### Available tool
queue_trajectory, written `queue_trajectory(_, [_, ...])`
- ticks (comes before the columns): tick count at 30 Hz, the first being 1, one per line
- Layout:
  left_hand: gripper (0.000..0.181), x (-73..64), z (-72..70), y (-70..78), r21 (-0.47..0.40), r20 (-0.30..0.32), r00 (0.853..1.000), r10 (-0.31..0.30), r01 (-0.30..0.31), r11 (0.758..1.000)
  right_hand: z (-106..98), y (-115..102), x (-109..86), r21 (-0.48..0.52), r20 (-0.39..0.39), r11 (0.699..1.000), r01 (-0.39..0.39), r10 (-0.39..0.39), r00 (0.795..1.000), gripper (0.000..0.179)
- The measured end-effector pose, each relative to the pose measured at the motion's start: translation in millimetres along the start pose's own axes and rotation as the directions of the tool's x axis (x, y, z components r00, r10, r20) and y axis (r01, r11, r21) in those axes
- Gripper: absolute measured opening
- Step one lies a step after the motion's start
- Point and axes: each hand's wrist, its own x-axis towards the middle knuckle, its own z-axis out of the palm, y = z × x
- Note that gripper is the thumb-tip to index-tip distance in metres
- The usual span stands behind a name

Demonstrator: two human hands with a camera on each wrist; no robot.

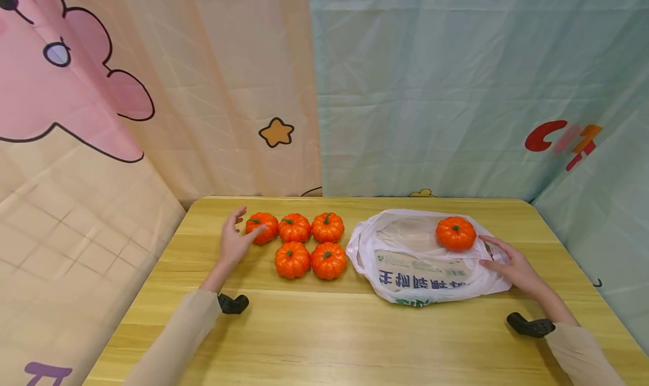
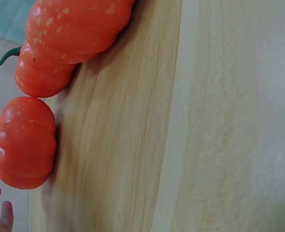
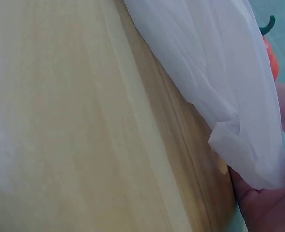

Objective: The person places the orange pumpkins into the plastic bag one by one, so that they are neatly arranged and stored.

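My left hand [image 1: 235,247] is beside the leftmost small orange pumpkin [image 1: 262,228], its thumb in front and its fingers spread on the far left side. In the left wrist view its fingertips [image 2: 7,215] stand a little apart from a pumpkin [image 2: 25,145]. A white plastic bag [image 1: 372,273] with printed characters lies spread on the table. One pumpkin [image 1: 456,233] sits on the bag's right part. Along the bag's right edge rests my right hand [image 1: 518,267], fingers extended toward that pumpkin. The right wrist view shows bag plastic [image 3: 215,72] against the hand, partly hiding it.
Several more pumpkins [image 1: 328,260] with green stems stand in two close rows left of the bag. The wooden table [image 1: 324,341] ends at a printed curtain [image 1: 370,93] behind. A black band piece [image 1: 233,304] sits at each wrist.
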Motion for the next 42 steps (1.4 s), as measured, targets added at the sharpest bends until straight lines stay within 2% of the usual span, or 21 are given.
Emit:
queue_trajectory(5, [0.077,4.6,3.3,-4.8,-0.007,0.040,0.999,-0.033,0.033,0.999,-1,-1,0.3,0.012,0.003,1.000,-0.008,0.008,1.000,0.065])
queue_trajectory(14, [0.077,8.6,8.7,-12.1,-0.011,0.058,0.997,-0.052,0.053,0.999,0,0,-0.9,0.018,-0.005,1.000,0.006,-0.006,1.000,0.064])
queue_trajectory(29, [0.077,8.1,12.7,-23.6,-0.022,0.064,0.996,-0.066,0.068,0.997,-1,-3,-0.1,0.043,0.003,0.999,-0.026,0.026,1.000,0.066])
queue_trajectory(42, [0.078,7.3,12.2,-19.7,-0.017,0.103,0.984,-0.145,0.147,0.989,-2,-5,-1.8,0.036,-0.003,0.999,-0.022,0.022,1.000,0.066])
